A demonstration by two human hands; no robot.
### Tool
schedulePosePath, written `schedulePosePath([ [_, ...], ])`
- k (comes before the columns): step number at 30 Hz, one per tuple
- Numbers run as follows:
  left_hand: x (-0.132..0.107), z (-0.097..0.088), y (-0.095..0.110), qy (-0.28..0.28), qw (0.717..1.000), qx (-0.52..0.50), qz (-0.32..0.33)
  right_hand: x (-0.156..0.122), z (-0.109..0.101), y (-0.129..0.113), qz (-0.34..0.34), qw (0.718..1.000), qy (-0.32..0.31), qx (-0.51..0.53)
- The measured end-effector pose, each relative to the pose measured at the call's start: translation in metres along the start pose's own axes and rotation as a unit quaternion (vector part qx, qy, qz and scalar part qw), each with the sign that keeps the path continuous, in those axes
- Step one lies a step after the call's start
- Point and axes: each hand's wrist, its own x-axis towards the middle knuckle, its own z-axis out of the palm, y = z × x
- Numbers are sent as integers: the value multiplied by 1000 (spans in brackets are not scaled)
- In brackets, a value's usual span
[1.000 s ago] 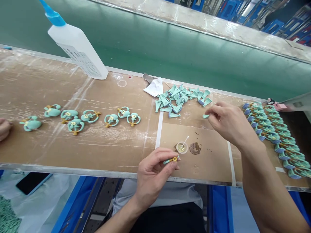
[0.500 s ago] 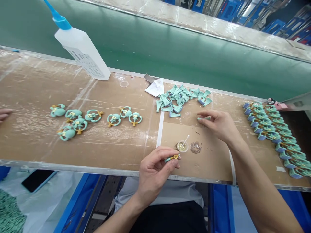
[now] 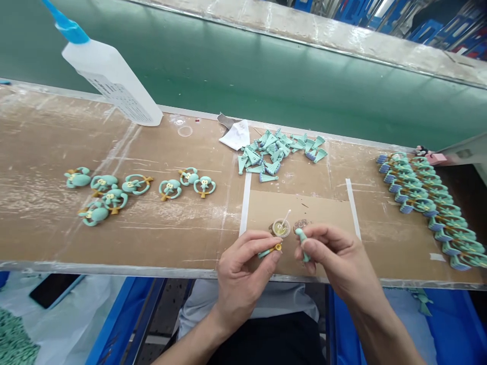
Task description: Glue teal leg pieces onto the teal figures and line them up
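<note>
On the counter (image 3: pixel 190 228), the left hand (image 3: pixel 245 268) pinches a small turquoise-and-mustard figurine part (image 3: pixel 271 250) between thumb and fingers, its mustard ring-shaped end facing up beside the fingertips. The right hand (image 3: pixel 337 256) pinches a tapered turquoise piece (image 3: pixel 302 239) between thumb and fingers, narrow knobbed end uppermost; the two hands are near each other but apart, close to the front edge. Just beyond them sits a small clear cup (image 3: pixel 288 230) of yellowish liquid with a white-tipped stick (image 3: pixel 286 218) leaning in it, and a brown stain (image 3: pixel 300 224) lies to its right, partly hidden by the right hand. Farther back is a loose heap of tapered turquoise pieces (image 3: pixel 270 146), some with purplish wide ends, next to a white scrap of paper (image 3: pixel 236 136). Eight turquoise figurines (image 3: pixel 114 197) with looped arms and mustard parts are scattered on the left; on the right, figurines with purplish-blue ends stand packed in slanting rows (image 3: pixel 413 190). A white bottle (image 3: pixel 114 83) with a blue nozzle stands at the back left, by the green wall (image 3: pixel 236 76).
</note>
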Motion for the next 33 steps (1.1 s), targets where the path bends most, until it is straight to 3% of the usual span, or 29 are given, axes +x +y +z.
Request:
schedulePosePath([
  [5,1,1,0,-2,999,21,33,-13,20,12,82,990,-52,104],
  [15,1,-2,6,-2,995,73,70,-17,24,16,121,981,-72,131],
  [23,-2,-8,8,-26,979,147,141,-18,31,17,117,975,-76,175],
  [33,-3,-9,34,-65,954,218,197,-22,37,17,120,962,-98,224],
])
